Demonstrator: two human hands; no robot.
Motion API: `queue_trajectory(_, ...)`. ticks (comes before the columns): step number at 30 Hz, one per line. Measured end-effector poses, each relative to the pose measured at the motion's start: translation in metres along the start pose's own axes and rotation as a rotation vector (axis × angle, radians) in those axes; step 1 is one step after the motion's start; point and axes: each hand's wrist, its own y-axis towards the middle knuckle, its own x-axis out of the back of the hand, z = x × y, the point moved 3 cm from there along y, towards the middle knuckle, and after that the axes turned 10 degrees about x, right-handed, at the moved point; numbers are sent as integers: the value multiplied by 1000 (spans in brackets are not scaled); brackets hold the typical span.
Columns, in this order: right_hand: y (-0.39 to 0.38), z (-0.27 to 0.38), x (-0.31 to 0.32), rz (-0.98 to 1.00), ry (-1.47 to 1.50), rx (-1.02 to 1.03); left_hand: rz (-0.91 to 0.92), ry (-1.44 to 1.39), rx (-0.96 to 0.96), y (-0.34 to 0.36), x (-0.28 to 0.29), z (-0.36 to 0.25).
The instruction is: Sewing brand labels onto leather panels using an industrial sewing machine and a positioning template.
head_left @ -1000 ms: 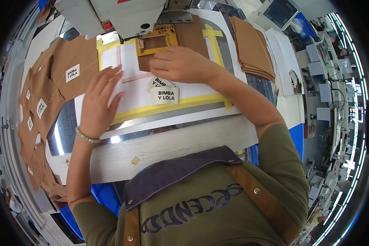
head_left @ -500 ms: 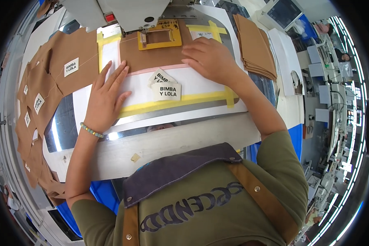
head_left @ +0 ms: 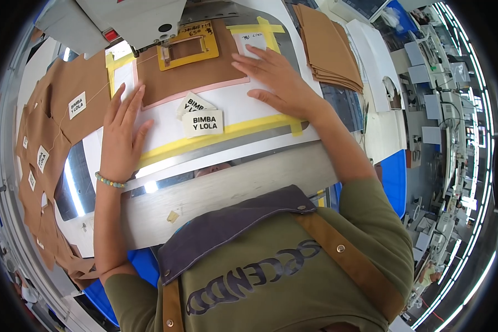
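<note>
My left hand lies open, fingers stretched over the left margin of a white, pink-edged template. Its fingertips are beside the lower left corner of a brown fabric panel. My right hand is open too, thumb apart, with fingertips at the panel's right edge beside a small white paper. A yellow rectangular frame sits on the panel under the sewing machine head. Two white printed labels, a front one overlapping a tilted one, rest on the template between my hands.
Brown pieces with white labels spread at the left, joined by a thread. A stack of brown panels lies at the right. Yellow tape runs along the template's near side. The metal table edge is in front of me.
The view has shifted, so the table things appear further left. My right hand has drawn slightly right off the panel, its fingers straighter and thumb wider. My left hand stays at the corner.
</note>
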Motion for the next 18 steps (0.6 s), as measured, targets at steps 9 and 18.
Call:
queue_trajectory(9, -4, 3, 0, 125, -74, -32, 23, -11, -5, 3, 1, -1)
queue_trajectory(18, -2, 4, 1, 113, -41, -11, 87, 110, -8, 1, 0, -4)
